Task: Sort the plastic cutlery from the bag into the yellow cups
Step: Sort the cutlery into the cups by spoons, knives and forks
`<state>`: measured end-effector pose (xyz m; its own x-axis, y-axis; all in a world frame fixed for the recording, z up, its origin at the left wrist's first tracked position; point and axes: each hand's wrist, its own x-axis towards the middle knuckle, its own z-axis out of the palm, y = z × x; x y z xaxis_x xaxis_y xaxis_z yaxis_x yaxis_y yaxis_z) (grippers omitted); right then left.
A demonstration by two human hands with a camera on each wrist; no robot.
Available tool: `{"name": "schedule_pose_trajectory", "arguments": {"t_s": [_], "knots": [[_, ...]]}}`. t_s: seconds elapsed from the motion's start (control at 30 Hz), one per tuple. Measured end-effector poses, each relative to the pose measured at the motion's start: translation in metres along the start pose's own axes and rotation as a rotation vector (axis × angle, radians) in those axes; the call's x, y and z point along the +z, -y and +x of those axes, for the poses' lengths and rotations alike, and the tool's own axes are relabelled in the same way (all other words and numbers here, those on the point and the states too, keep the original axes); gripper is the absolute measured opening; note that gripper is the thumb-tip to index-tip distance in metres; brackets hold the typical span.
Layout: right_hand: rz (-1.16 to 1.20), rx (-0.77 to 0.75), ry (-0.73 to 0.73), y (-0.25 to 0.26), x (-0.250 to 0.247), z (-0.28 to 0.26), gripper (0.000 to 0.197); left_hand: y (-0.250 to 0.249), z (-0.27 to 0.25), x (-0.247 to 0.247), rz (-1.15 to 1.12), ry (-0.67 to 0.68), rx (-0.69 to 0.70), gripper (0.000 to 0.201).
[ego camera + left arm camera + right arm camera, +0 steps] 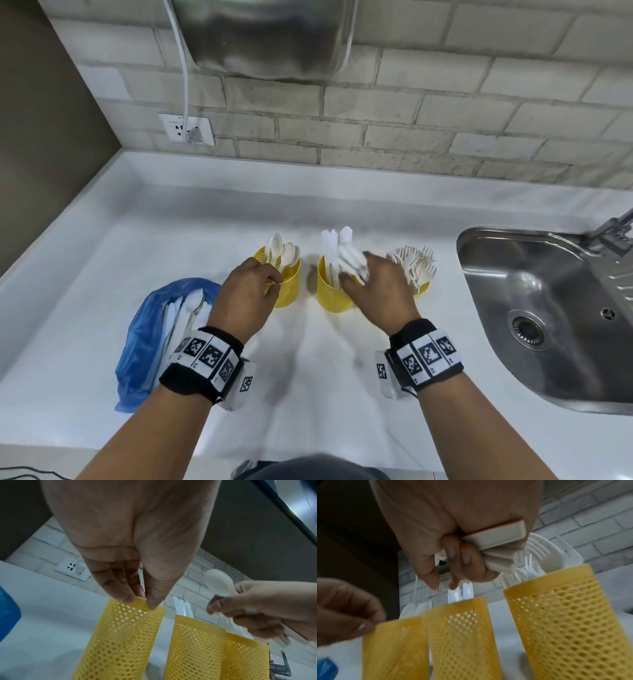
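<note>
No readable brand or text anywhere; the only markings are the black-and-white square code tags on the black wristbands [205, 356], and the small print above the white wall socket [186, 130] is too tiny to make out.

Three yellow perforated plastic cups stand in a row on the white countertop [102, 260]. The left yellow cup [289, 286] has white plastic spoons [282, 251] standing in it, bowls up. The middle yellow cup [330, 294] holds white plastic knives [330, 240], serrated edges showing in the left wrist view. The right yellow cup [423, 289] is mostly hidden behind the right hand but it's crammed with white plastic forks [416, 262], tines up and fanned out. To the left of the cups a crumpled blue plastic bag [147, 329] lies on its side, with more white cutlery poking out of its mouth.

The left hand [245, 298] pinches the near rim of the left cup between thumb and fingertips. The right hand [380, 291] is curled around a bunch of white cutlery [352, 262] right above the middle cup; it's blurry, but a spoon bowl sticks out past the fingers in the left wrist view, and flat handle ends stick out of the fist in the right wrist view.

A stainless steel sink [548, 308] sits at the right end of the counter.
</note>
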<state>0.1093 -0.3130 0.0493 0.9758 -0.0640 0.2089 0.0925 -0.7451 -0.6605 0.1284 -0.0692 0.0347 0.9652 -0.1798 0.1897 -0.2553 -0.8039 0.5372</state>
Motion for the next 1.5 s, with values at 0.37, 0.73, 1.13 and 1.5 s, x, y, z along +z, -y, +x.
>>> {"name": "schedule_pose_trajectory", "arguments": {"t_s": [0.37,0.73,1.13,1.5], "knots": [[-0.144,-0.072,0.083,-0.017,0.014,-0.016,0.020,-0.001,0.003,0.003,-0.057,0.003,-0.025,0.012],[0.104,-0.040,-0.087,0.016,0.004,-0.015,0.031,-0.006,-0.009,-0.004,-0.137,-0.037,-0.042,0.016],[1.001,0.135,-0.107,0.102,0.031,0.040,0.017,0.012,-0.012,-0.003,-0.054,-0.052,0.017,0.011],[0.684,0.076,0.030,0.096,0.090,0.033,0.039,0.013,-0.011,-0.002,-0.057,-0.052,0.021,0.009]]}}
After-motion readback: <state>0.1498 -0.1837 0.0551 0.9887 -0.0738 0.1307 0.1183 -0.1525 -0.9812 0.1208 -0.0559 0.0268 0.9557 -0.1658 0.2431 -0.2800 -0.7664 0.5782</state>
